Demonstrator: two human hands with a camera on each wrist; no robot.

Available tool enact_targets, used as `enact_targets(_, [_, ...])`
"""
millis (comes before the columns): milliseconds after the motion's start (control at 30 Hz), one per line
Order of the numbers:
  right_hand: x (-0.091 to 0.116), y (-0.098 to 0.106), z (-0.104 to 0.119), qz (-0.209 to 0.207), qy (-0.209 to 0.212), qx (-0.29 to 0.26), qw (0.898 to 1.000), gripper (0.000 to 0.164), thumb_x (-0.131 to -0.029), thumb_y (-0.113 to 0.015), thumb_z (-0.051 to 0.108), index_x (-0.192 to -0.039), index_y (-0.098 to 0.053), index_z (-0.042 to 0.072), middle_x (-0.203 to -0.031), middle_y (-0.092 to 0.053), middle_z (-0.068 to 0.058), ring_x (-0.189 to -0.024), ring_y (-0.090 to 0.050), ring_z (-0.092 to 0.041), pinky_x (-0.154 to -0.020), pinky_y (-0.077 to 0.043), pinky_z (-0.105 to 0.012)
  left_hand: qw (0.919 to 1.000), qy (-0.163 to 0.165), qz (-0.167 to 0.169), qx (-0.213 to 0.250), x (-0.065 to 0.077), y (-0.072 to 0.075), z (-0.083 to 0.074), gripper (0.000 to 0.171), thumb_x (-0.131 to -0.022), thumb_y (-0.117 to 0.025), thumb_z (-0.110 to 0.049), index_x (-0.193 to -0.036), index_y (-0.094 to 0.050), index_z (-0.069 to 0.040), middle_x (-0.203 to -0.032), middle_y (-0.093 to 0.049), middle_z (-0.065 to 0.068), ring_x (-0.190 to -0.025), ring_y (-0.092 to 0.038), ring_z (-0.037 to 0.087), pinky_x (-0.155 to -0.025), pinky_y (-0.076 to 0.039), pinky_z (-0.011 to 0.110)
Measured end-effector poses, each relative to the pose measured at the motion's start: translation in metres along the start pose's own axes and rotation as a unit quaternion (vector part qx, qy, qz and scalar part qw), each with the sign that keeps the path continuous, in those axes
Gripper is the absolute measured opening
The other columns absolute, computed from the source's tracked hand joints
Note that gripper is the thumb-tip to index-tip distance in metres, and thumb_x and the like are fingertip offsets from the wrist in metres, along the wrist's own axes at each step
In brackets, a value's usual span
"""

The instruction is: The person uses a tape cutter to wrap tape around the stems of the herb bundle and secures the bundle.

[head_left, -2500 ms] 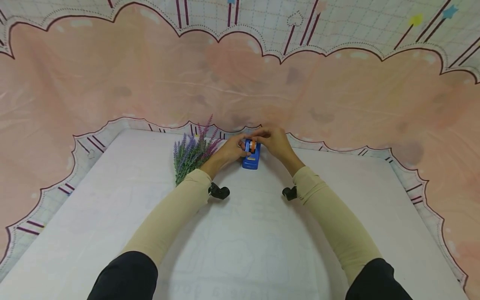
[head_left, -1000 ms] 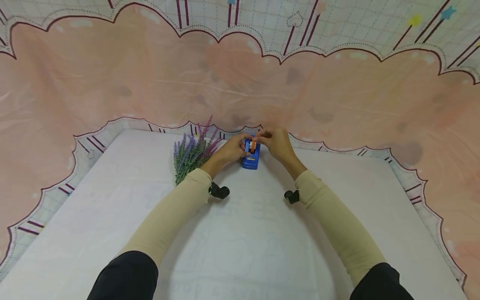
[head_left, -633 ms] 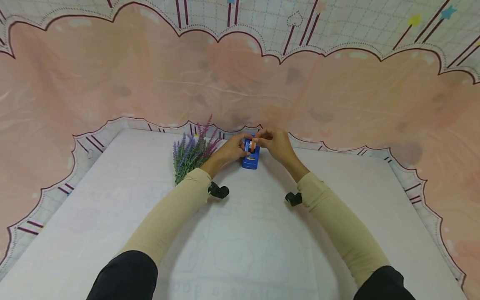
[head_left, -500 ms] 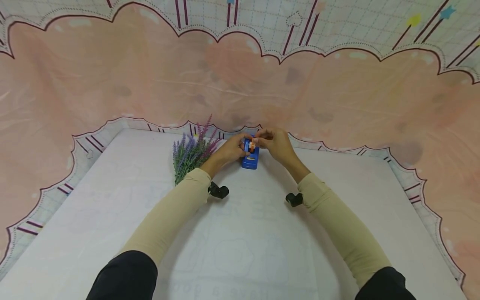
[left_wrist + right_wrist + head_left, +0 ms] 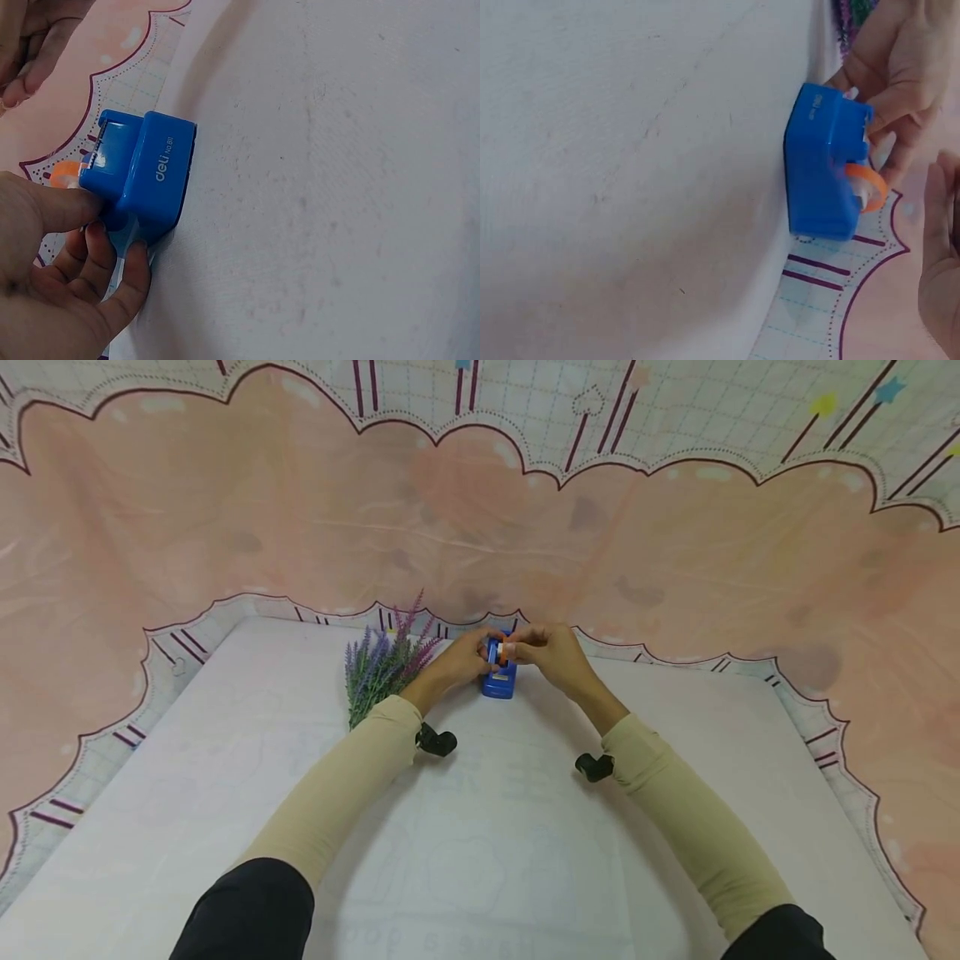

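Observation:
A blue tape dispenser (image 5: pixel 498 685), marked "deli" in the left wrist view, stands at the table's far edge. An orange-rimmed roll (image 5: pixel 870 187) with a pale core sits in it. My left hand (image 5: pixel 467 657) grips the dispenser's end, thumb on top and fingers curled below, as the left wrist view shows. Above the roll, my right hand (image 5: pixel 555 656) has thumb and index finger close together. Both wrist views show this right hand (image 5: pixel 941 262) a little apart from the dispenser. Whether its fingertips pinch any tape is too unclear to see.
Purple and pink artificial lavender sprigs (image 5: pixel 386 672) lie beside my left forearm. The white tabletop (image 5: pixel 480 827) spreads toward me. Past its far edge hangs a peach and white patterned cloth (image 5: pixel 480 543). Small black devices (image 5: pixel 437 742) stick out from both cuffs.
My right hand has shifted slightly, its fingers now covering more of the orange roll, while its forearm has moved right and toward me. The left hand and dispenser stay nearly still.

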State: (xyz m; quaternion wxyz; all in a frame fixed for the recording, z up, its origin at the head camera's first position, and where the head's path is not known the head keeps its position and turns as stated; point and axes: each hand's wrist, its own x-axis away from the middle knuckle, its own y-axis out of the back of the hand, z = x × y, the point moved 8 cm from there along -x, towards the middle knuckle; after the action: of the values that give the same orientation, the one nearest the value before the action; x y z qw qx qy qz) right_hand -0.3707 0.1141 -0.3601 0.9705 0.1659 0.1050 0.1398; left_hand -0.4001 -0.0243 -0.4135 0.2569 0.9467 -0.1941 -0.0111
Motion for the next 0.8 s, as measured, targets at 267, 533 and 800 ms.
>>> enact_targets(267, [0.008, -0.003, 0.003, 0.042, -0.021, 0.044, 0.998, 0.041, -0.091, -0.078, 0.018, -0.127, -0.068, 0.001, -0.098, -0.074, -0.011, -0.093, -0.07, -0.027, -0.083, -0.058, -0.037, 1.0, 0.002, 0.005, 0.0, 0.0, 0.0, 0.001, 0.058, -0.096, -0.068, -0.002, -0.149, -0.047, -0.014, -0.091, -0.05, 0.008, -0.077, -0.048, 0.02, -0.068, -0.043, 0.031])
enact_targets(533, [0.009, -0.004, -0.006, 0.057, -0.061, -0.021, 0.996, 0.042, -0.096, -0.072, 0.021, -0.131, -0.064, -0.002, -0.103, -0.073, -0.016, -0.098, -0.071, -0.03, -0.09, -0.058, -0.043, 0.9998, -0.01, -0.002, -0.016, -0.002, 0.0, -0.002, 0.056, -0.095, -0.066, 0.002, -0.147, -0.05, -0.013, -0.089, -0.05, 0.008, -0.076, -0.047, 0.02, -0.067, -0.041, 0.031])
enact_targets(800, [0.01, -0.007, -0.015, 0.019, -0.122, -0.096, 0.988, 0.036, -0.092, -0.072, -0.001, -0.127, -0.064, -0.007, -0.091, -0.071, -0.011, -0.086, -0.073, -0.019, -0.091, -0.055, -0.047, 0.9996, -0.01, -0.005, -0.024, -0.002, 0.0, -0.001, 0.056, -0.094, -0.067, 0.002, -0.145, -0.051, -0.013, -0.089, -0.049, 0.008, -0.076, -0.046, 0.02, -0.067, -0.04, 0.031])
